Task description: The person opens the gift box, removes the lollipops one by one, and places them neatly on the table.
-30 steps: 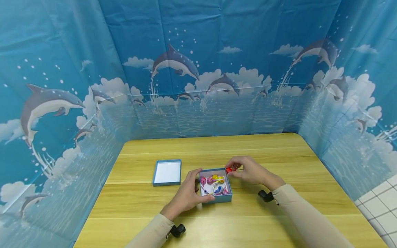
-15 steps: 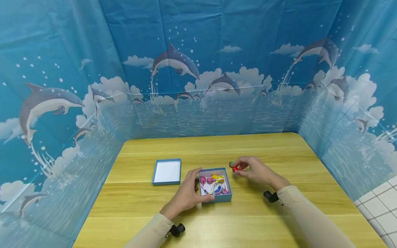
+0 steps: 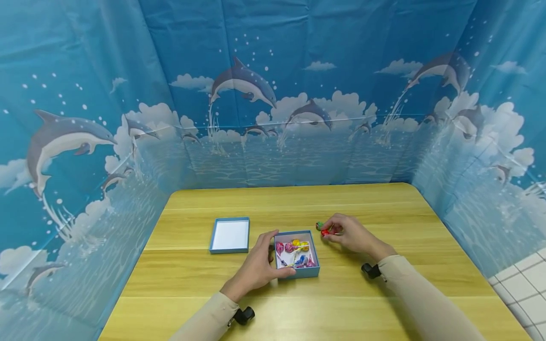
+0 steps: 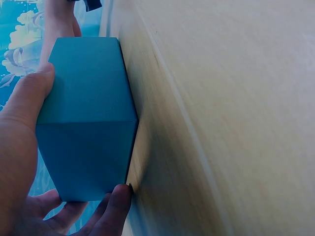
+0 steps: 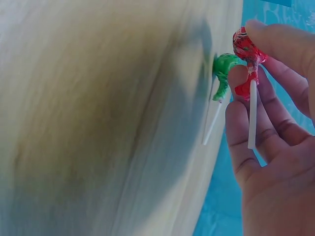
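Note:
My left hand (image 3: pixel 259 266) grips the left side of an open blue box (image 3: pixel 308 272), thumb at its near side and fingers at the back. In the left wrist view that hand spans the box's blue outer walls (image 4: pixel 88 83). Several wrapped lollipops (image 3: pixel 289 247), in pink, yellow and blue, lie inside the box. To the right of the box, my right hand (image 3: pixel 350 236) pinches a red-wrapped lollipop (image 5: pixel 247 49) between thumb and fingers, its white stick pointing toward the palm. Just beyond it, a green-wrapped lollipop (image 5: pixel 224 69) lies on the table, partly hidden by the fingers.
A shallow blue box lid (image 3: pixel 230 235), white inside, lies on the wooden table (image 3: pixel 192 279) left of the box. Blue dolphin-print curtains (image 3: pixel 290 161) hang around the table's back and sides. White floor tiles (image 3: pixel 522 274) show at the right.
Over the second, my right hand has moved right, away from the box's rim, with the red lollipop. The green lollipop has come into sight beside it. My left hand stays on the box.

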### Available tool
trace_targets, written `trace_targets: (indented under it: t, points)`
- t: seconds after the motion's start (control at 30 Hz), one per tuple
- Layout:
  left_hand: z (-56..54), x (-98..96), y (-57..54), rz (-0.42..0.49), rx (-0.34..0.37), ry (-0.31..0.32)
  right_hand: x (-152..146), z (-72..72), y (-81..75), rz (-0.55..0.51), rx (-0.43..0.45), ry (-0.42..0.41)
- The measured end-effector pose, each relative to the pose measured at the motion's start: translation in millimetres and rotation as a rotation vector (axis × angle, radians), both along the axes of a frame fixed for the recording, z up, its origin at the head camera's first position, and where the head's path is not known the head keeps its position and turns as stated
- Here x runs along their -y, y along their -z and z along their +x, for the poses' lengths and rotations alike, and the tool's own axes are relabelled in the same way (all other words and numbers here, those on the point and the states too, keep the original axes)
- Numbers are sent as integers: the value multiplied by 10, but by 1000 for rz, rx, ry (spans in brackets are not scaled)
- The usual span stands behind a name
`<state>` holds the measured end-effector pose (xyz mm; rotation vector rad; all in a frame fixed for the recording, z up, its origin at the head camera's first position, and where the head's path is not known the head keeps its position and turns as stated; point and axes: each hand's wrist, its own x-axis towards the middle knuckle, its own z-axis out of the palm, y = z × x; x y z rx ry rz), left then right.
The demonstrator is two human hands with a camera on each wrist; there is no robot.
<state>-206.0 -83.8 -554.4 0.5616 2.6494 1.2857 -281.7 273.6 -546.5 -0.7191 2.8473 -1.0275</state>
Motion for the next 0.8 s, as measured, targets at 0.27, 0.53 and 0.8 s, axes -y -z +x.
trace_targets:
  t: [0.27,0.53,0.8]
  points:
    - [-7,12,1,-5,19,-6,71,-66,72,4,-20,-18]
    - [-3,5,-2,7,25,-5,94,-78,99,24,-27,-2]
    - [-7,8,17,2,14,-14,129,-76,124,29,-41,18]
